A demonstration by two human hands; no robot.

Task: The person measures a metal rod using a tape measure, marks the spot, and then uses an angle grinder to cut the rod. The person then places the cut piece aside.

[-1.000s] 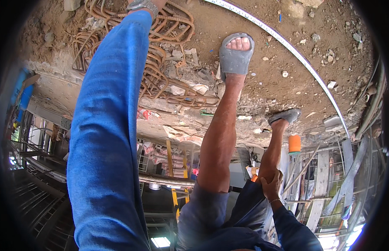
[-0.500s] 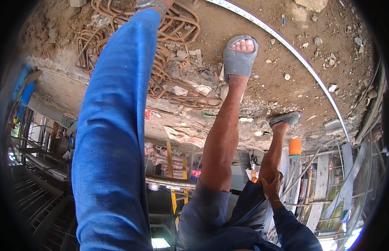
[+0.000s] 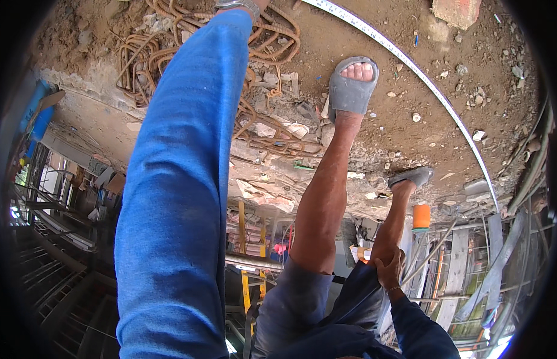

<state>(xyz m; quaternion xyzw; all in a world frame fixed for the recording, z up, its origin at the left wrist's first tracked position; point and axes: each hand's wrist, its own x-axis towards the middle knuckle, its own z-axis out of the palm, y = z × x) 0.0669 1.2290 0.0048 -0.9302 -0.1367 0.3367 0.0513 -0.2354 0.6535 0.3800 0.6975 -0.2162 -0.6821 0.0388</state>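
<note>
My left arm in a blue sleeve [image 3: 177,179] reaches forward to the upper edge, with a metal-banded watch [image 3: 241,7] at its wrist. Beyond the watch only a sliver of my left hand [image 3: 259,3] shows; its fingers are cut off. Nearest to it lie bent, rusty rebar pieces [image 3: 275,36]. A white measuring tape [image 3: 410,66] runs from the top edge across the dirt toward the right. My right hand [image 3: 389,269] is clasped over my right knee, thumb on one side and fingers on the other.
My feet stand in grey slides [image 3: 353,90] on dirt strewn with rubble. A brick chunk [image 3: 457,11] lies at the upper right. An orange container [image 3: 421,216] is beside my right leg. Planks [image 3: 455,275] and poles stand at the lower right; something blue [image 3: 42,119] is far left.
The view has shifted slightly, so the ground appears farther right. My left arm has also moved a little right. My right hand stays on the knee.
</note>
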